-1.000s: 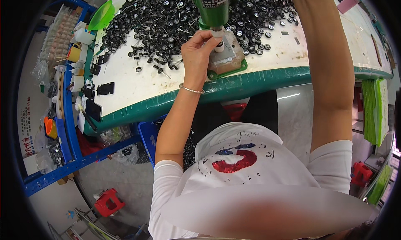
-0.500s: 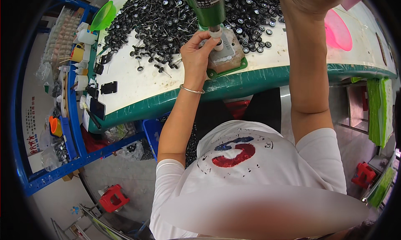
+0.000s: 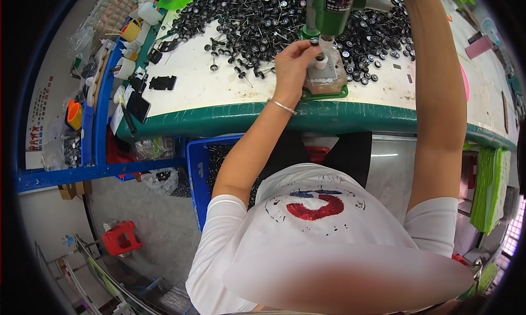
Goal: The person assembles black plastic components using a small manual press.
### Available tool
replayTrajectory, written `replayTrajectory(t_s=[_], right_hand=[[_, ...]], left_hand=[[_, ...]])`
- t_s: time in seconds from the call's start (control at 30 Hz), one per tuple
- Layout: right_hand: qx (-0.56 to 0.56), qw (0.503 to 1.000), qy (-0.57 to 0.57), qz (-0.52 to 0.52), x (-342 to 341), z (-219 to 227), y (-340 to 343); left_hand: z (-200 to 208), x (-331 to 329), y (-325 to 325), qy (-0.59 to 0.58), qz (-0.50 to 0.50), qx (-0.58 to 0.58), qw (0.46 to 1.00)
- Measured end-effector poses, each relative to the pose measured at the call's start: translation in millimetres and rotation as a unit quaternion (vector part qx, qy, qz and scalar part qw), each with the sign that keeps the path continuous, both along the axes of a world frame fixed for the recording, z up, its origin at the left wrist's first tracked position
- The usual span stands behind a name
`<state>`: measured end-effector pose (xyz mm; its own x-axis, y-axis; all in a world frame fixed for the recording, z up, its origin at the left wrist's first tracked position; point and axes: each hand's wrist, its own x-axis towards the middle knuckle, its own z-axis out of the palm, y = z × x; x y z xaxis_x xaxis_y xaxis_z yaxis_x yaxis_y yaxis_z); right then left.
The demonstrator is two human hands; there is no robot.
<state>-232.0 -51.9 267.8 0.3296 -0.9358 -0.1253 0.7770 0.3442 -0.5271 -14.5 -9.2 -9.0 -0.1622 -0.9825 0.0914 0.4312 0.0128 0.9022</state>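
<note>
My left hand [image 3: 296, 64] is closed in a pinch at the green bench press [image 3: 333, 13]. Between its thumb and fingertips is a small black wheel [image 3: 314, 41], held just beside the press's ram. Under the fingers, a short white round fixture [image 3: 321, 63] stands on the press's metal base plate [image 3: 327, 79]. My right forearm reaches up past the right side of the press, and the hand itself lies beyond the upper edge. Heaped behind and left of the press are many black wheels [image 3: 257, 27], several with thin metal axles. More loose wheels [image 3: 364, 68] lie to its right.
The white table has a green padded front edge [image 3: 219, 118]. At the left lie a phone [image 3: 138, 106], flat black parts [image 3: 163, 82] and small bottles [image 3: 125, 68]. A blue bin [image 3: 198, 178] stands below, a red stool [image 3: 121, 238] on the floor. A pink block [image 3: 479, 47] sits far right.
The whole view has shifted. My left fingers have moved from the ram's tip to beside it, and the black wheel now shows in them. My right hand has gone out of view at the top.
</note>
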Motion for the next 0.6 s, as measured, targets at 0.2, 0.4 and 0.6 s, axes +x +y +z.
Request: replayTrajectory(t_s=[0.2, 0.4, 0.6], right_hand=[[-0.254, 0.767, 0.44, -0.392, 22, -49, -20], [-0.237, 0.704, 0.541, -0.396, -17, -133, 26], [-0.2, 0.582, 0.752, -0.236, -33, -250, 118]], left_hand=[[7, 60, 18, -0.27, 0.026, -0.043, 0.961], [-20, 87, 30, -0.544, 0.048, -0.216, 0.809], [-21, 102, 24, -0.464, 0.206, -0.303, 0.806]])
